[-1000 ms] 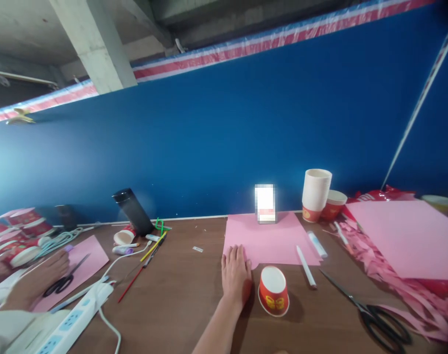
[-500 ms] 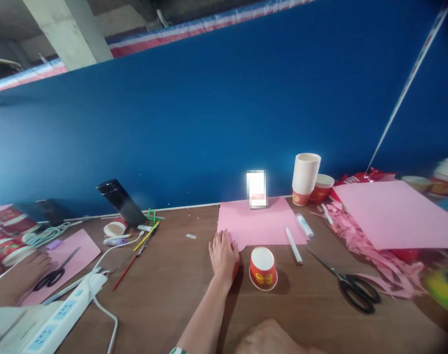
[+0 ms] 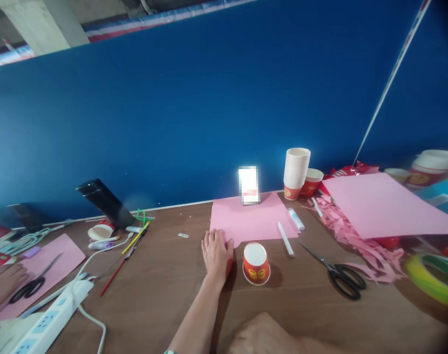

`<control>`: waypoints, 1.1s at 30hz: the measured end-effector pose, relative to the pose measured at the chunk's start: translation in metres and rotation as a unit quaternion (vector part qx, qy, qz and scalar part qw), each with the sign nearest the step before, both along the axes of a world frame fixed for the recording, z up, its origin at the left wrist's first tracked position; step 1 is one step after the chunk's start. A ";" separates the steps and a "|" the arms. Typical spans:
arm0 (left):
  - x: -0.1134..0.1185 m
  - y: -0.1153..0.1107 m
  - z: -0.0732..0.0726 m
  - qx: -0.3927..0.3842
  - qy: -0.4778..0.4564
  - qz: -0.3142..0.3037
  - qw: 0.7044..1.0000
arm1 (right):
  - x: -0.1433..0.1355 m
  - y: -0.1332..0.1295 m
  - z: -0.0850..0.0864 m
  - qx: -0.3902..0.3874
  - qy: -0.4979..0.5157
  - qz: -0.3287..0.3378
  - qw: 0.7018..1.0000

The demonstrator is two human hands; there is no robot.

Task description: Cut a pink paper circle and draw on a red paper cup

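Observation:
My left hand [image 3: 217, 254] lies flat on the table with its fingers spread, the fingertips at the near left corner of a sheet of pink paper [image 3: 246, 221]. A red paper cup [image 3: 256, 268] stands upside down just right of that hand, apart from it. At the bottom edge of the view is my right hand [image 3: 263, 334], blurred and partly cut off. Its fingers do not show clearly. Right of the cup are a white pen [image 3: 285, 240], a glue stick [image 3: 296, 219] and black-handled scissors [image 3: 340, 275].
Stacked paper cups [image 3: 296, 169] stand near the blue partition [image 3: 172, 123], by a bright pixelated screen [image 3: 249, 186]. Pink paper strips [image 3: 356, 236] and green-yellow tape [image 3: 430, 282] are on the right. Left are a black tumbler [image 3: 106, 201], power strip [image 3: 50, 322] and another person's hand [image 3: 6, 280].
The view has turned slightly right, so things appear further left and more of the tape shows. My left hand stays on the paper's corner; my right hand remains low in view.

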State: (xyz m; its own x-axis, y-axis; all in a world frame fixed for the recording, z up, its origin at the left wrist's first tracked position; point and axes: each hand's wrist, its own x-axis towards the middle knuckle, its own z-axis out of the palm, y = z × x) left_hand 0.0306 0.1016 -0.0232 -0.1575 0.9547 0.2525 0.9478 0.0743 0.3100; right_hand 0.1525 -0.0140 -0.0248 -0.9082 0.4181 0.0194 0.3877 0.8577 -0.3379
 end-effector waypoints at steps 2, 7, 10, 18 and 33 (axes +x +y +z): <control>0.000 0.000 0.000 0.006 -0.011 -0.007 1.000 | 0.001 0.000 0.000 -0.003 0.016 0.000 1.000; 0.001 0.000 0.001 -0.014 -0.024 -0.021 0.999 | 0.002 -0.001 0.001 -0.008 0.029 -0.005 1.000; 0.001 0.001 0.000 -0.033 -0.027 -0.039 0.998 | 0.001 -0.001 -0.002 -0.005 0.029 -0.007 1.000; 0.001 0.002 0.001 -0.026 -0.016 -0.039 0.999 | 0.001 -0.001 -0.011 0.024 0.038 -0.007 0.999; 0.000 0.002 0.002 0.035 -0.027 -0.055 0.997 | 0.000 -0.001 -0.009 0.019 0.033 -0.016 0.999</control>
State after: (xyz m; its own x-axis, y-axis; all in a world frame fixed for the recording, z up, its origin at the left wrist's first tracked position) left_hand 0.0305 0.1038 -0.0211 -0.0682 0.9471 0.3135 0.9305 -0.0530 0.3625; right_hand 0.1523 -0.0150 -0.0339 -0.8905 0.4447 0.0959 0.3929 0.8580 -0.3308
